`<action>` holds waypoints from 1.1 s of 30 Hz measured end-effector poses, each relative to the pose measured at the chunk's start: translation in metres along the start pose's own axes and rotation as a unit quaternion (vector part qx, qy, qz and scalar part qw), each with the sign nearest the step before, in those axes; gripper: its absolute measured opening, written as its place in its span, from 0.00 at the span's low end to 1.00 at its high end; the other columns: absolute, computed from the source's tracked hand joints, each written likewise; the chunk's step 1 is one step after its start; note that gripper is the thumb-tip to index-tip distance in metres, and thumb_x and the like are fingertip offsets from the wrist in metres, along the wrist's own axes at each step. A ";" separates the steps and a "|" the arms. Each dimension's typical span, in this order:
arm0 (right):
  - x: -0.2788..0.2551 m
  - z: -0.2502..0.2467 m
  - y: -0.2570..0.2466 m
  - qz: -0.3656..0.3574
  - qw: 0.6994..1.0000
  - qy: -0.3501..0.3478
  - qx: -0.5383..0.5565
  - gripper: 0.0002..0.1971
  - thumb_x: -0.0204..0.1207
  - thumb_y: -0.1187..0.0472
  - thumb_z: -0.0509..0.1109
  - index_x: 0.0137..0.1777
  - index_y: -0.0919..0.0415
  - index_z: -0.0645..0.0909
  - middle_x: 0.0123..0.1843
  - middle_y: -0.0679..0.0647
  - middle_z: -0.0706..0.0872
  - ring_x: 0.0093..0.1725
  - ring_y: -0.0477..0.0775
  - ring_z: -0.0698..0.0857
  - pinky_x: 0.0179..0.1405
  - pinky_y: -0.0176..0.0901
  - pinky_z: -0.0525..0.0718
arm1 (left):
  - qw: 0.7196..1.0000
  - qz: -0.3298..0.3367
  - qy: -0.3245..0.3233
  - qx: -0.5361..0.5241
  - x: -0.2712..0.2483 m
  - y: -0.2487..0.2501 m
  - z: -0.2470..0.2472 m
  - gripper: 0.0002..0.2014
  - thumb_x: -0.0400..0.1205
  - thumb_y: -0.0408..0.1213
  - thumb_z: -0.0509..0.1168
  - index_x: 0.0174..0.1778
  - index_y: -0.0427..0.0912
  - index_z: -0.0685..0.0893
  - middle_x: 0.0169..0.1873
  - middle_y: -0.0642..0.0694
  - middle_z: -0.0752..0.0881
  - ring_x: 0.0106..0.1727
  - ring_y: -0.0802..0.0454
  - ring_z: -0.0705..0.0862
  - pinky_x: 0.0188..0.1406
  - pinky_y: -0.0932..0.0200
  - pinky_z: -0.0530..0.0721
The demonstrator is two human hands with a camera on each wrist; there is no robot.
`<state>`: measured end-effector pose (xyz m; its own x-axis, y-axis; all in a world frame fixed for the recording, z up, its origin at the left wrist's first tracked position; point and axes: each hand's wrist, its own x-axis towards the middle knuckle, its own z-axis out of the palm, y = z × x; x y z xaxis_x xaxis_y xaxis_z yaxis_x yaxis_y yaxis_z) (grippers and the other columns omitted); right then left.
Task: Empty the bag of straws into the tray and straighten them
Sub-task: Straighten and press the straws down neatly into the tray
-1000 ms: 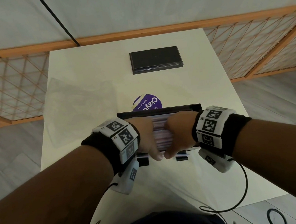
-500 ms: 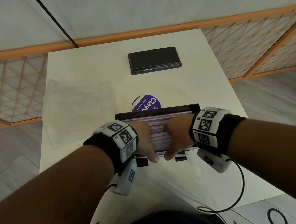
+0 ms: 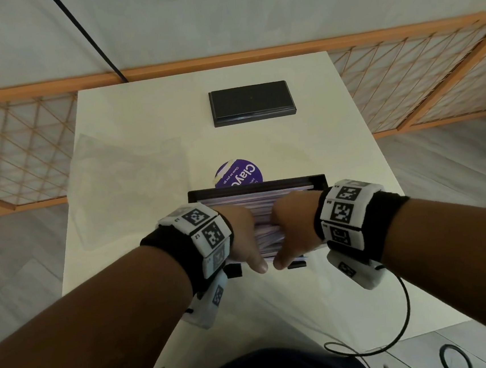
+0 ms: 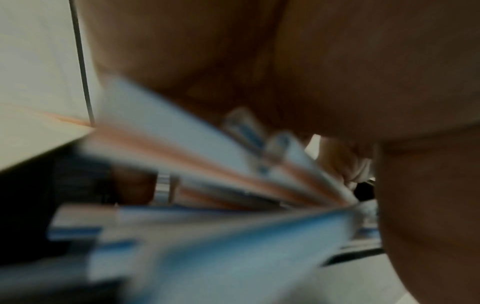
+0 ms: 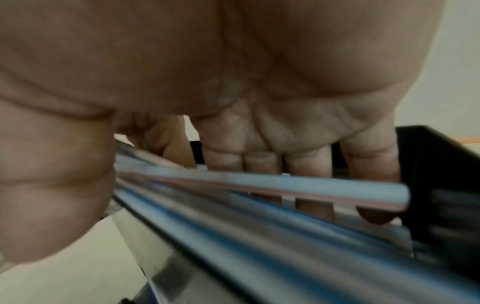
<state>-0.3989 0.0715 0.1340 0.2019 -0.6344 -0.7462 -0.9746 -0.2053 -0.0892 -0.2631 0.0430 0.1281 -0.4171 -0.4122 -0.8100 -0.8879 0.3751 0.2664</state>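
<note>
The right hand (image 3: 293,226) is holding its grip, fingers behind and thumb before, round seemingly light, slippery, easily kinked straws (image 3: 265,229) in the tray (image 3: 254,186) on the bench (image 3: 261,143), best gathered mid-length; the left hand (image 3: 241,237) grip I cannot tell.

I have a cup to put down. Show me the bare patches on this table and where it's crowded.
Bare: the right strip of the table between tray and edge; the band between the black slab and purple disc; the near strip before the tray. Crowded: the middle, where left hand and right hand grip the straws; the clear bag covers the left side.
</note>
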 end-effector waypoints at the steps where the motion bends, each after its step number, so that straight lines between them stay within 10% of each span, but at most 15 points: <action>1: 0.002 0.003 0.000 0.002 1.000 -0.006 0.001 0.25 0.64 0.33 0.78 0.45 0.53 0.80 0.42 0.48 0.88 0.44 0.53 0.86 0.43 0.42 0.83 | 1.000 -0.004 -0.010 0.008 0.001 0.000 0.000 0.26 0.72 0.57 0.78 0.63 0.48 0.86 0.53 0.49 0.90 0.54 0.49 0.87 0.56 0.57 0.83; 17: 0.007 0.016 0.004 0.017 1.000 0.004 0.005 0.35 0.62 0.26 0.72 0.60 0.51 0.82 0.53 0.49 0.87 0.53 0.54 0.86 0.58 0.50 0.86 | 1.000 -0.026 0.002 0.009 0.000 -0.009 0.001 0.31 0.71 0.57 0.79 0.67 0.47 0.83 0.56 0.48 0.89 0.56 0.49 0.87 0.61 0.52 0.85; 33: 0.010 0.018 0.003 0.010 1.000 -0.003 -0.005 0.26 0.67 0.29 0.72 0.52 0.50 0.82 0.45 0.47 0.86 0.48 0.53 0.85 0.56 0.49 0.86 | 0.999 -0.031 0.001 0.021 -0.002 -0.008 0.005 0.28 0.73 0.59 0.77 0.63 0.45 0.85 0.54 0.47 0.90 0.55 0.48 0.88 0.59 0.52 0.87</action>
<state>-0.4014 0.0779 0.1139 0.1818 -0.6347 -0.7511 -0.9775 -0.1998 -0.0677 -0.2543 0.0452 0.1255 -0.3625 -0.4363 -0.8236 -0.9027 0.3842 0.1939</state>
